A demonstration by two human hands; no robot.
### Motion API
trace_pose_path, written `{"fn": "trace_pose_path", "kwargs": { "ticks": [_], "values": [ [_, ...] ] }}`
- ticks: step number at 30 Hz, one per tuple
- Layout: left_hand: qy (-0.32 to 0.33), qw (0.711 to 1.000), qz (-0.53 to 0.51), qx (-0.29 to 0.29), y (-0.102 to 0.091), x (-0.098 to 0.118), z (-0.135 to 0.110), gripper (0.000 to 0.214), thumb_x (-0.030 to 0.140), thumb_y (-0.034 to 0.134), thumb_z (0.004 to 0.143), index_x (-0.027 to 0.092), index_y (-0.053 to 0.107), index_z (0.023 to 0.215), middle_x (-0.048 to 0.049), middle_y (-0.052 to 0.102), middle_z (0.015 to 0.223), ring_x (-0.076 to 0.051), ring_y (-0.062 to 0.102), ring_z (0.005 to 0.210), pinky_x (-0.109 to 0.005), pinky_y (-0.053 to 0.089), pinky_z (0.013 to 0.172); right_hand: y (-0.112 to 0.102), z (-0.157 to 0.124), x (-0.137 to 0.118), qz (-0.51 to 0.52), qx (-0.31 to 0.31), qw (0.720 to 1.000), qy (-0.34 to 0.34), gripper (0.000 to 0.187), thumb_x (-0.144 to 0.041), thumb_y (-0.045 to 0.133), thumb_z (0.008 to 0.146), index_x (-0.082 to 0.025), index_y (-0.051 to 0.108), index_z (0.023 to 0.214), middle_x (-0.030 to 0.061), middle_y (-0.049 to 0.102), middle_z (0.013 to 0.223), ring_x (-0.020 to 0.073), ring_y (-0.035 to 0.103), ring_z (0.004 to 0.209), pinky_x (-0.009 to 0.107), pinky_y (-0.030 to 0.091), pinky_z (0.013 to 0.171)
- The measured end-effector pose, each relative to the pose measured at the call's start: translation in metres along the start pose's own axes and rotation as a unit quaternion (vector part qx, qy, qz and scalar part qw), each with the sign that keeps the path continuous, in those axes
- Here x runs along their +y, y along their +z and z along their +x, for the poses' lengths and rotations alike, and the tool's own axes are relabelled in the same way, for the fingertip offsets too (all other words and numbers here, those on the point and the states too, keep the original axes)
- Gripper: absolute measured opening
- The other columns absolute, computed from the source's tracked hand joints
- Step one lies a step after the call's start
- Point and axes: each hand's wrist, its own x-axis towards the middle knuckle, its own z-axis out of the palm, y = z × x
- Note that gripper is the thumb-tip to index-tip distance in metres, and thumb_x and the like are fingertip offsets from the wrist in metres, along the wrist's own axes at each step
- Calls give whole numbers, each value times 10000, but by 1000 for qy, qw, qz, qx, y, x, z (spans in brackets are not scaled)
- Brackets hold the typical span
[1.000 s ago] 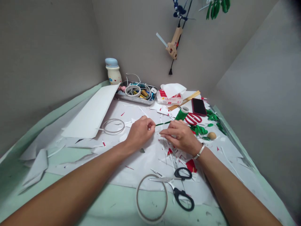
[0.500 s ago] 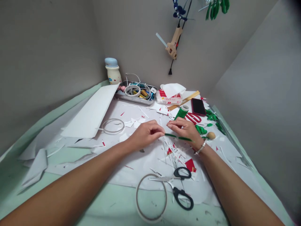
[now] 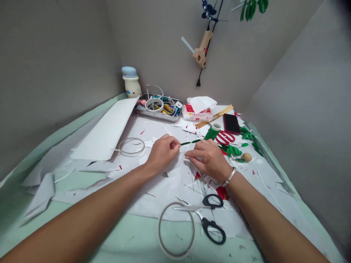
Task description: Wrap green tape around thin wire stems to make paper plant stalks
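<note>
My left hand (image 3: 163, 154) pinches one end of a thin stem wrapped in green tape (image 3: 191, 142). The stem runs right, and its far end disappears under my right hand (image 3: 208, 159). That hand's thumb side appears to press on the stem. A roll of green tape (image 3: 211, 132) stands just beyond my right hand, with red-handled scissors (image 3: 225, 138) beside it. Green paper leaves (image 3: 231, 149) lie to the right. Black-handled scissors (image 3: 210, 219) lie nearer me, below both hands, among white and red paper scraps (image 3: 201, 180).
Hanging from the back wall is a hot glue gun (image 3: 201, 53). Along the back stand a bottle (image 3: 131, 83), a metal tray of cables and tape (image 3: 157, 114), a tissue pack (image 3: 197, 114), a wooden ruler (image 3: 216, 116) and a phone (image 3: 231, 123). A white board (image 3: 105, 131) lies left.
The stem has swung up from its low rightward position half a second ago and now lies between my hands. My right hand has moved down and closer over it, and my left hand shifted left.
</note>
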Motion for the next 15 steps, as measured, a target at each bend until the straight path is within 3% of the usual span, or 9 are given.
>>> {"fn": "trace_pose_path", "kwargs": {
  "ticks": [5, 10, 15],
  "values": [
    [76, 994, 49, -67, 1, 4, -5, 120, 164, 535, 767, 163, 650, 731, -4, 542, 711, -119, 510, 637, -236, 375, 597, -4, 1, 3, 34, 45, 998, 23, 180, -344, 577, 875, -257, 735, 882, 24, 576, 704, 157, 476, 691, 326, 283, 668],
    [184, 968, 11, -169, -1, 7, -6, 159, 167, 525, 810, 190, 682, 802, -5, 540, 724, -125, 524, 698, -227, 385, 645, -5, 0, 10, 143, 57, 984, 90, 167, -305, 588, 868, -235, 738, 882, 30, 587, 695, 163, 511, 708, 313, 376, 685],
    [152, 968, -85, -182, -5, 9, -4, 149, 206, 548, 823, 191, 695, 837, -12, 561, 751, -129, 539, 734, -237, 411, 680, -3, -3, 23, 246, 59, 952, 170, 177, -333, 594, 857, -221, 730, 874, 20, 608, 720, 146, 547, 677, 281, 435, 636]
  ]
}}
